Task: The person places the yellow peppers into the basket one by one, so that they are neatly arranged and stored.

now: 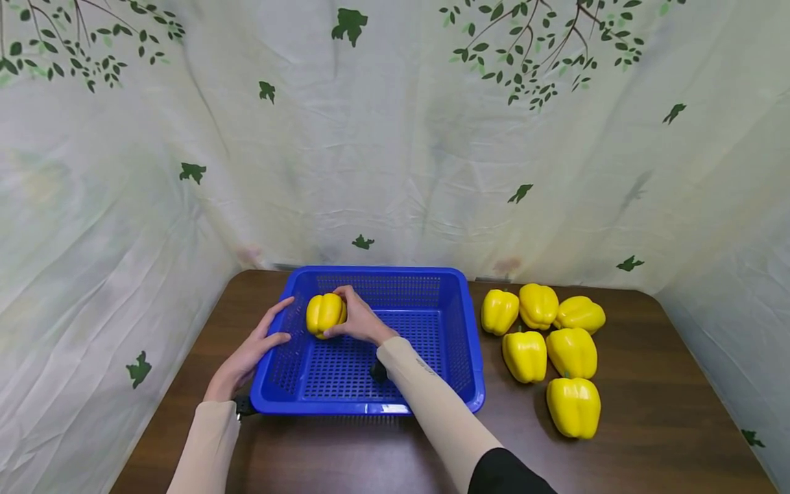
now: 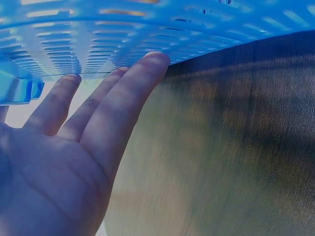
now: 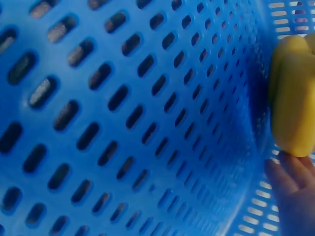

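A yellow bell pepper [image 1: 324, 314] is inside the blue basket [image 1: 370, 409], near its back left corner. My right hand [image 1: 361, 321] grips it from the right side, thumb in front and fingers behind. In the right wrist view the pepper [image 3: 294, 103] shows at the right edge, with fingertips of the right hand [image 3: 298, 196] against its end. My left hand [image 1: 249, 353] rests at the basket's left rim, thumb and a finger on the edge. The left wrist view shows the left hand [image 2: 74, 142] with extended fingers touching the slotted outer wall [image 2: 113, 44].
Several yellow peppers [image 1: 572, 353] stand grouped on the brown table [image 1: 654, 412] to the right of the basket. A pale curtain [image 1: 407, 171] with green leaf prints hangs behind the table and along both sides.
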### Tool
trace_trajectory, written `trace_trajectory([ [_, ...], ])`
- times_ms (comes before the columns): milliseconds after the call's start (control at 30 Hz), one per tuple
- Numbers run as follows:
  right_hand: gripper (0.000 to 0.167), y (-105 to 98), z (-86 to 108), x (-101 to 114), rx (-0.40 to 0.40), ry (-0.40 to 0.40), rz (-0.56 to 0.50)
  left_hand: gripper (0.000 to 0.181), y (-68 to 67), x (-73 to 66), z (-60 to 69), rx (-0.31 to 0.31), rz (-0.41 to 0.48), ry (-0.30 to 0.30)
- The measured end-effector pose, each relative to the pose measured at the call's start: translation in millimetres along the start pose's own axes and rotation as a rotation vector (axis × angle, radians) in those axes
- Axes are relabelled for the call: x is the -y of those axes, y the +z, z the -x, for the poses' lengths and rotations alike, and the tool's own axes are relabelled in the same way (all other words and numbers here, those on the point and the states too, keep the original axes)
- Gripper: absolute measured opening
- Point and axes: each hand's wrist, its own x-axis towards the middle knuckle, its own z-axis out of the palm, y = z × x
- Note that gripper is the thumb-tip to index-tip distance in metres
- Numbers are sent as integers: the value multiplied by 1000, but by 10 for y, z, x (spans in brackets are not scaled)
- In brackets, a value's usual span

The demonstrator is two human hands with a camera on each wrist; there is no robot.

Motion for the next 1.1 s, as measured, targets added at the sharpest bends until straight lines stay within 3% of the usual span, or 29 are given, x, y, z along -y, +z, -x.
trace_trajectory([
  [200,79,-15,21,35,23,6,98,66,8,-10,0,0,4,3],
  [367,83,-14,27,45,33,16,112,67,13,-11,5,5,8,7],
  [800,79,-107,80,44,58,48,70,66,-11,14,-18,11,7,0],
  [1100,72,-303,105,121,27,-13,-9,66,-24,29,-13,4,1,0],
])
